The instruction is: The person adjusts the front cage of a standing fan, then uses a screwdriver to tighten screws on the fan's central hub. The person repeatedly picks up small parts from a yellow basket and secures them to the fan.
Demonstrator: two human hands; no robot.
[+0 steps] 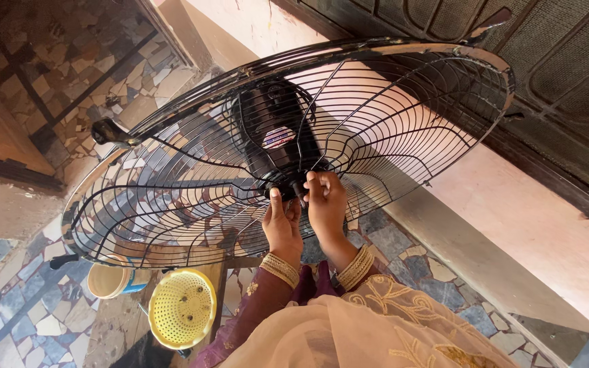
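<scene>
A large black wire fan guard (403, 116) fills the upper middle of the head view, with the black motor housing (274, 133) behind its centre. Both hands reach up into the cage at the hub (296, 185). My left hand (282, 225) has its fingers pressed against the underside of the hub. My right hand (325, 203) pinches a small black part at the hub's centre. Gold bangles sit on both wrists, above purple sleeves and a beige embroidered cloth (376, 327).
A yellow perforated basket (183, 307) and a cream bucket (109, 279) stand on the mosaic stone floor (8, 307) at lower left. A pink wall (533, 225) and a dark door grille (574, 61) run along the right. A wooden edge (1, 150) is at left.
</scene>
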